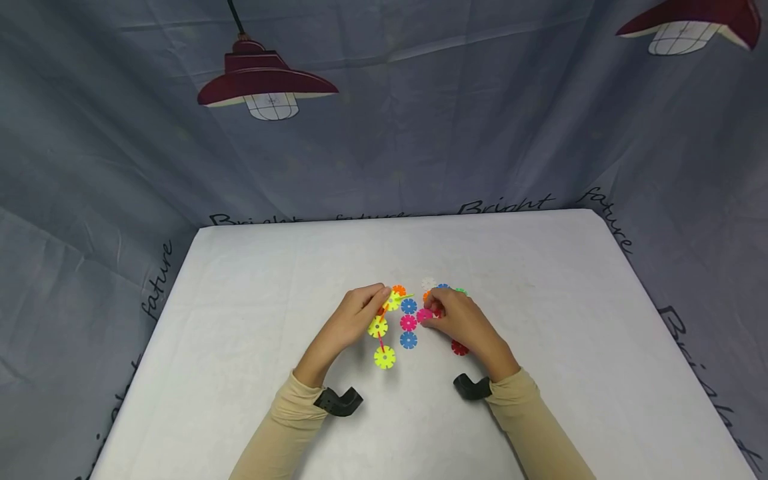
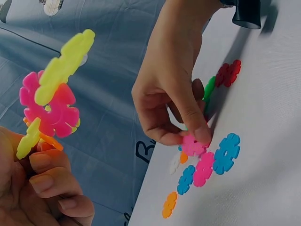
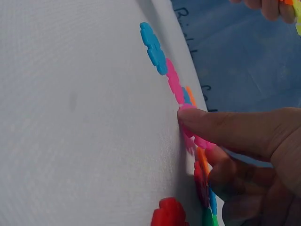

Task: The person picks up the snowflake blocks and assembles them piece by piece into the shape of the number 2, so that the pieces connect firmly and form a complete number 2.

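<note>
My left hand (image 1: 354, 317) grips a built-up piece of notched plastic discs, with yellow discs (image 1: 385, 357) linked by pink and orange ones seen edge-on. In the left wrist view, a pink disc (image 2: 61, 115) and a slanted yellow disc (image 2: 70, 61) stick up above the curled fingers. My right hand (image 1: 462, 320) pinches a pink disc (image 3: 188, 126) between thumb and forefinger, low over the table. Beside it lie a blue disc (image 1: 409, 340), another pink disc (image 1: 408, 323) and a second blue disc (image 1: 409, 307) in a row.
An orange disc (image 1: 399, 291) lies at the far end of the row. Around my right hand are a white disc (image 1: 429, 283), a dark red disc (image 1: 459, 348) and a green disc (image 2: 209, 89). The white table (image 1: 252, 280) ends at a grey-blue printed curtain (image 1: 384, 147).
</note>
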